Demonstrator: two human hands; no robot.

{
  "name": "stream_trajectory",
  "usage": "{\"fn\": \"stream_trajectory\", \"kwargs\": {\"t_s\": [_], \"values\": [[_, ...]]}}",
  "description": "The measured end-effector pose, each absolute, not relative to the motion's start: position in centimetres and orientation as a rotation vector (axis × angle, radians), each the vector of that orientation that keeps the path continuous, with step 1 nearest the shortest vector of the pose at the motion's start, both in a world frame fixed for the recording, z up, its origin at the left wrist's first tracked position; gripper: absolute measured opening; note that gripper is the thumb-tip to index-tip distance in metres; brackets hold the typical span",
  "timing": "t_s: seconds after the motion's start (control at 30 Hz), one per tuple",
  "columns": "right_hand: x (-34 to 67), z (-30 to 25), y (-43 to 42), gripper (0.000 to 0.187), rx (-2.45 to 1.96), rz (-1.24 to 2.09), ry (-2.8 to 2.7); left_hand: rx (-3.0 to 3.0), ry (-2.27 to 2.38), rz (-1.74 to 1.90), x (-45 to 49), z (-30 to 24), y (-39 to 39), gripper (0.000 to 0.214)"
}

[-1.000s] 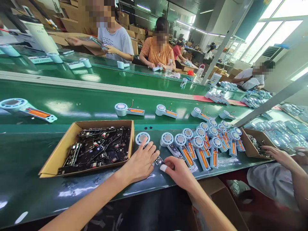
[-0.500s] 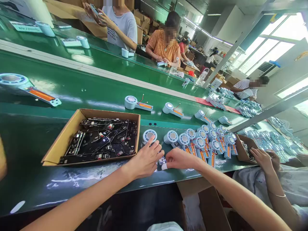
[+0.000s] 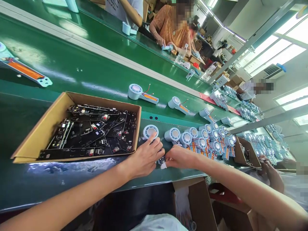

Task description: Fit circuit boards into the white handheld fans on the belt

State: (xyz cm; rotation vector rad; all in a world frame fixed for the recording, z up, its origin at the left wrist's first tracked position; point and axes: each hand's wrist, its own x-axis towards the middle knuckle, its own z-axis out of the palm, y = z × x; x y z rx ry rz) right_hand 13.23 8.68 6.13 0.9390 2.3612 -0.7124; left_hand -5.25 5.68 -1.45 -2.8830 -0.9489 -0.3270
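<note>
A light blue handheld fan (image 3: 150, 131) lies on the green bench in front of me, its round head facing up. My left hand (image 3: 144, 157) is over its handle, index finger on the edge of the head and the other fingers curled around the handle. A small circuit board (image 3: 161, 160) shows in the handle between my hands. At the handle's lower end, my right hand (image 3: 179, 157) is closed in a pinch, with a white covering on the thumb tip. Its fingertips are partly hidden, as is most of the handle.
A cardboard box (image 3: 139, 128) of black circuit boards stands to the left. Right of my hands, several fans (image 3: 186, 138) with orange strips and wires sit close together. More fans (image 3: 135, 91) lie along the green belt (image 3: 103, 77). Co-workers sit opposite and at the right, beside another box (image 3: 250, 157).
The view has shifted and tilted, bringing the left box nearer. Both my hands keep nearly the same hold on the fan. The right-hand co-worker's hands have moved out of their box.
</note>
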Motion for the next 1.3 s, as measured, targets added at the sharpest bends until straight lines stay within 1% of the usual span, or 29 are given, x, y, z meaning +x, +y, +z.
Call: {"fn": "stream_trajectory", "kwargs": {"t_s": [0.1,0.2,0.3,0.37,0.53,0.7,0.9,1.07,1.2,1.3], "values": [[13.6,5.8,8.8,0.025,0.904,-0.704,2.397,-2.912,-0.953,-0.36,-5.3,-1.5,5.7,0.032],[13.7,5.4,9.3,0.024,0.88,-0.801,2.391,-2.92,-0.952,-0.363,-5.4,-1.4,5.7,0.032],[13.2,5.6,10.1,0.032,0.789,-0.85,2.339,-2.912,-0.939,-0.342,-5.5,-1.2,5.7,0.031],[12.8,6.0,10.3,0.034,0.739,-0.78,2.324,-2.899,-0.925,-0.319,-5.4,-1.1,5.7,0.03],[12.0,6.5,9.9,0.03,0.759,-0.538,2.322,-2.853,-0.911,-0.263,-5.3,-0.9,5.6,0.032],[12.1,6.4,9.3,0.03,0.766,-0.492,2.317,-2.911,-0.952,-0.32,-5.3,-0.9,5.5,0.033],[11.9,6.5,9.2,0.03,0.77,-0.449,2.306,-2.9,-0.978,-0.205,-5.3,-0.8,5.4,0.033],[12.0,6.3,9.1,0.027,0.925,-0.666,2.318,-2.87,-0.938,-0.258,-5.4,-1.0,5.5,0.031],[12.8,6.3,8.4,0.034,1.075,-0.776,2.356,-2.837,-0.911,-0.268,-5.4,-1.0,5.5,0.033],[14.0,5.7,6.8,0.035,1.281,-0.968,2.397,-2.798,-0.896,-0.241,-5.5,-0.8,5.5,0.036]]}}
